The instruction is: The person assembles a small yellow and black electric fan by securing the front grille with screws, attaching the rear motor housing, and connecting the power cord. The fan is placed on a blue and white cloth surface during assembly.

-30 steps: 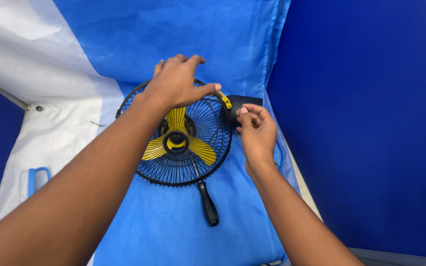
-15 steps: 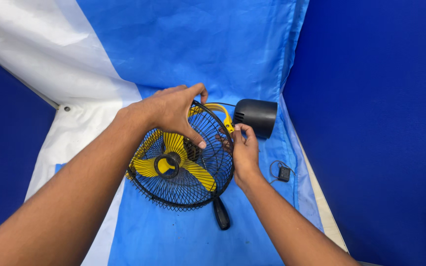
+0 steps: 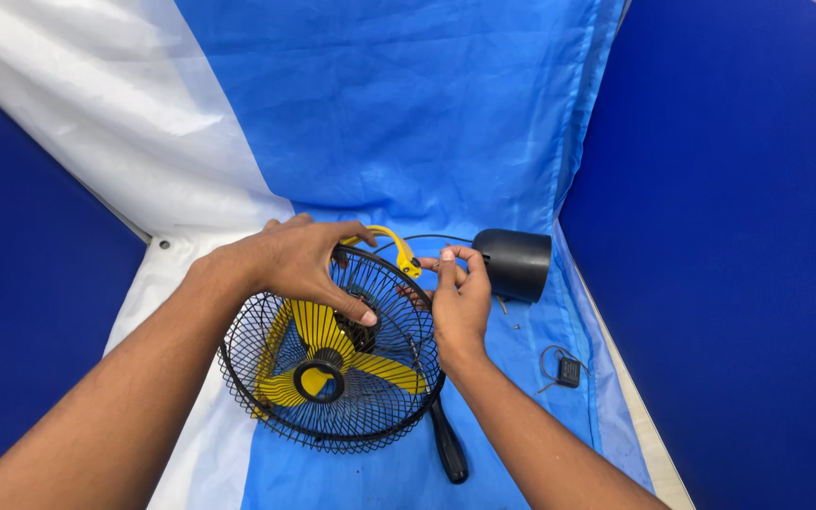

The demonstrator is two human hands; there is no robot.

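Note:
A small fan [image 3: 332, 373] with a black wire cage and yellow blades lies tilted on a blue and white sheet [image 3: 399, 123]. My left hand [image 3: 299, 260] grips the top of the cage, fingers curled over the wires. My right hand [image 3: 458, 297] is at the cage's right rim beside a yellow clip [image 3: 399, 247], fingertips pinched on something small that I cannot make out. A black cylindrical motor cover [image 3: 514, 263] lies just right of that hand.
A black screwdriver handle [image 3: 449, 444] sticks out from under the fan toward me. A small black part with thin wires [image 3: 567, 370] lies on the sheet to the right. Dark blue walls [image 3: 739, 236] stand close on the right and left.
The fan has tilted and shifted toward me and to the left. My left hand slid from the top rim onto the cage front; my right hand stays at the right rim.

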